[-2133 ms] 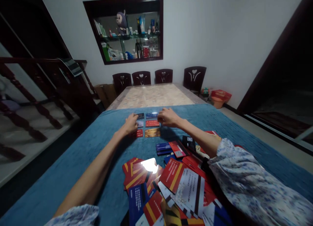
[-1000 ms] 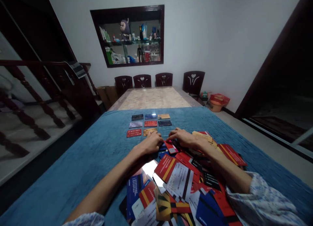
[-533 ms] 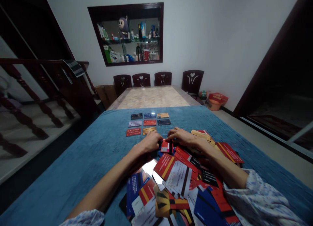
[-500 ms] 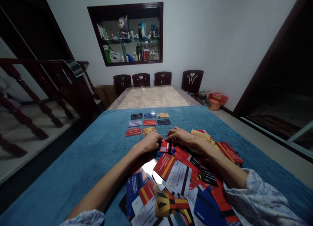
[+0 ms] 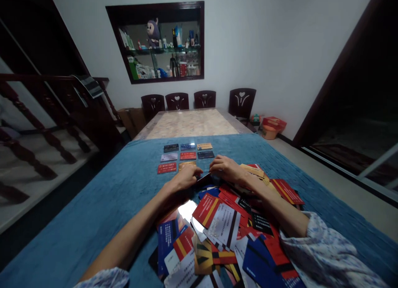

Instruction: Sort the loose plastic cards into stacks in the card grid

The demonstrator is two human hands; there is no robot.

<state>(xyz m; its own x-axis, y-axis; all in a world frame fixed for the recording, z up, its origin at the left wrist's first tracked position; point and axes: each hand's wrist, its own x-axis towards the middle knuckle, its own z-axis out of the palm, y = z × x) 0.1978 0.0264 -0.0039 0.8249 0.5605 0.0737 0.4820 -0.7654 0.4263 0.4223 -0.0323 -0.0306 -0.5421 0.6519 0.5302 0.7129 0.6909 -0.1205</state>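
Observation:
Between my hands, just beyond the heap, a dark-looking card [image 5: 204,179] is tilted nearly edge-on. My left hand [image 5: 188,175] pinches its left end, and my right hand [image 5: 221,167] grips its right end with bent fingers. Several cards lie face up in rows past my hands, among them a red card [image 5: 167,168], a silver card [image 5: 169,157] and a yellow card [image 5: 204,146]. A gold card [image 5: 186,164] is partly covered by my left hand. Below my wrists spreads a messy pile of red, blue, white and gold cards [image 5: 224,225].
A blue cloth [image 5: 124,184] covers the near part of the table, whose marble top [image 5: 192,122] shows beyond it. Dark chairs [image 5: 242,102] stand at the far end. To the left is a wooden railing [image 5: 46,113]; an orange bucket [image 5: 270,131] sits on the floor at right.
The card between my hands has tipped up from showing its red, patterned face to nearly edge-on. Both hands have lifted slightly with it. The view has shifted a little.

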